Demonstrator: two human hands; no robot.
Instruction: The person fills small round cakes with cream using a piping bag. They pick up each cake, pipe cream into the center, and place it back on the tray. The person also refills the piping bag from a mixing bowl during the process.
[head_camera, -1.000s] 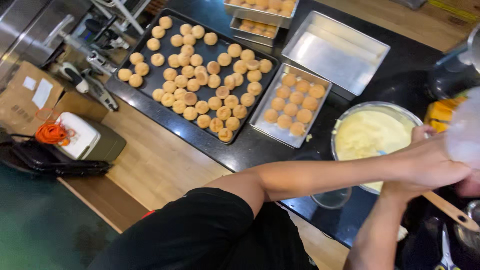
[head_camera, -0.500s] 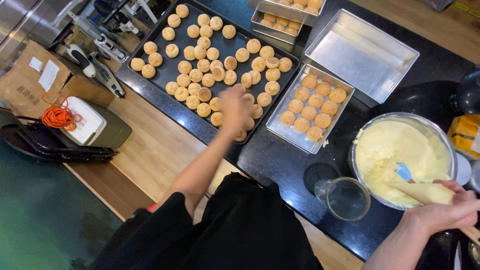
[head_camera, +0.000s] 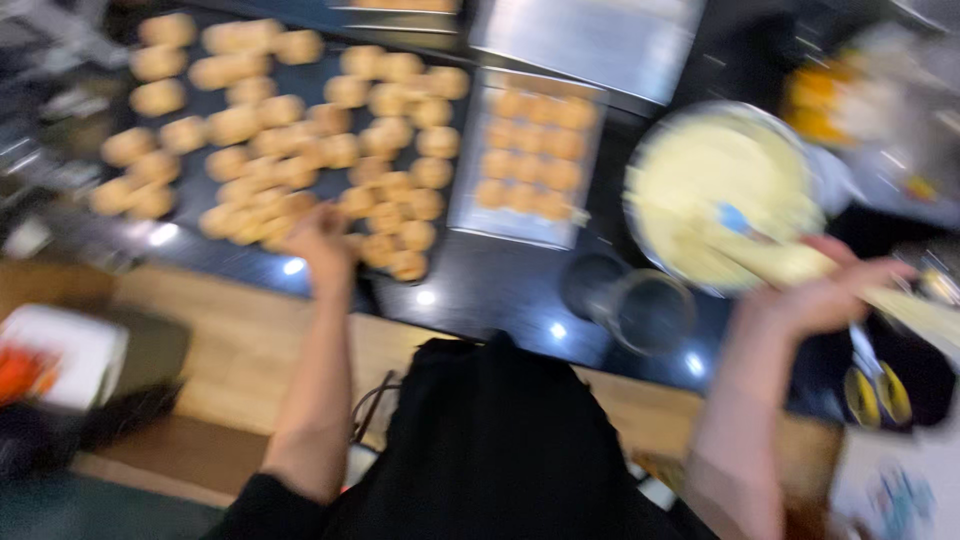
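The whole head view is motion-blurred. My left hand (head_camera: 320, 245) hovers at the near edge of a large dark tray (head_camera: 235, 265) covered with several round golden puffs (head_camera: 270, 150), touching or just above the nearest ones. Whether it holds one is lost in the blur. My right hand (head_camera: 820, 295) is closed around a pale, cream-filled piping bag (head_camera: 790, 265), whose front end lies over a metal bowl of yellow cream (head_camera: 700, 170). A blue spatula (head_camera: 735, 220) stands in the cream.
A small metal tray (head_camera: 468, 215) holds more puffs, and an empty metal tray (head_camera: 590, 40) lies behind it. A clear glass cup (head_camera: 640, 310) stands by the bowl. Beside the wooden counter strip (head_camera: 240, 340) at left sits a white box (head_camera: 60, 355).
My left hand has drawn back from the middle of the dark tray to its near edge. My right hand with the piping bag has lifted slightly. The camera has moved closer and blurred.
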